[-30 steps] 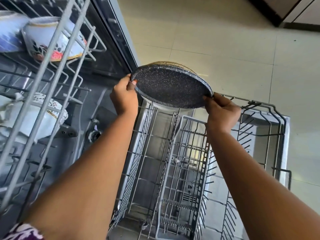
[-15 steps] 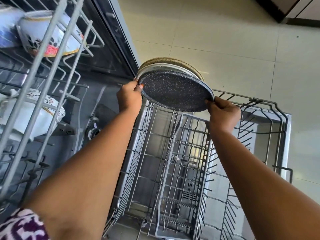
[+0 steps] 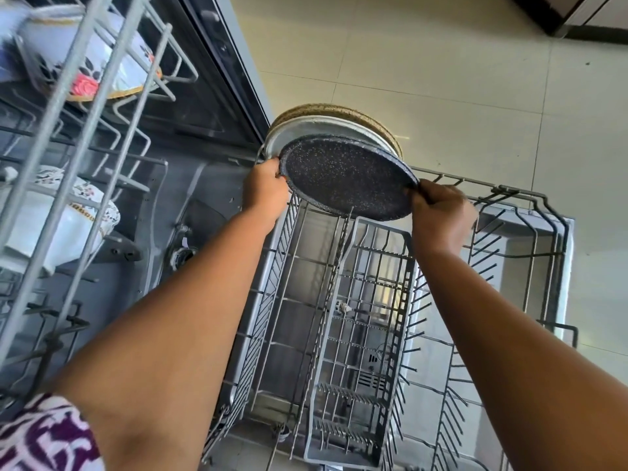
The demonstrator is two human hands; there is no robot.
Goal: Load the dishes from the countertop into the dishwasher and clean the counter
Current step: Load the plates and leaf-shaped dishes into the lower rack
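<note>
The dark speckled plate (image 3: 346, 176) hangs tilted over the far end of the pulled-out lower rack (image 3: 356, 300), the left hand (image 3: 266, 190) gripping its left rim and the right hand (image 3: 438, 212) pinching its right rim. Directly behind it stand a pale plate (image 3: 306, 127) and a tan-rimmed plate (image 3: 339, 108). Patterned bowls (image 3: 102, 69) sit in the upper rack (image 3: 68, 137) at left.

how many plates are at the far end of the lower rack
3, stacked on edge: the dark speckled round plate held in front, a white plate behind it, a tan speckled plate rearmost. More could hide behind.
</note>
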